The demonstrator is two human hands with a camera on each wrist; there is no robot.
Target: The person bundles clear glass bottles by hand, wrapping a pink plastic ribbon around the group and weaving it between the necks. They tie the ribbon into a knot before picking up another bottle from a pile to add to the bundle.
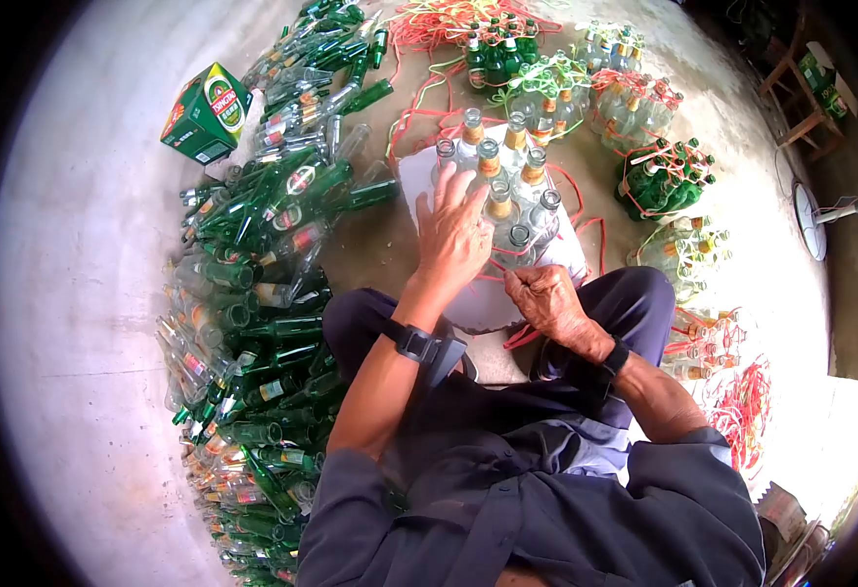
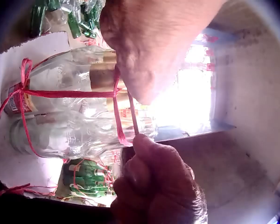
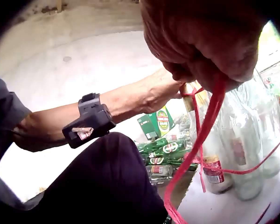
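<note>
While right hand [image 1: 551,303] pinches red ribbon [image 3: 216,98], fingers curled | glass bottles [image 1: 531,186] stand upright, just ahead | left hand [image 1: 453,227] nearer them, fingers spread, no grip visible

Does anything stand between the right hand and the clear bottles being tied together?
Nothing visible does. The right hand, gripping red string, is close to the near side of the clear bottles, with only that string running between. The left hand is at their left side, out of the way.
</note>
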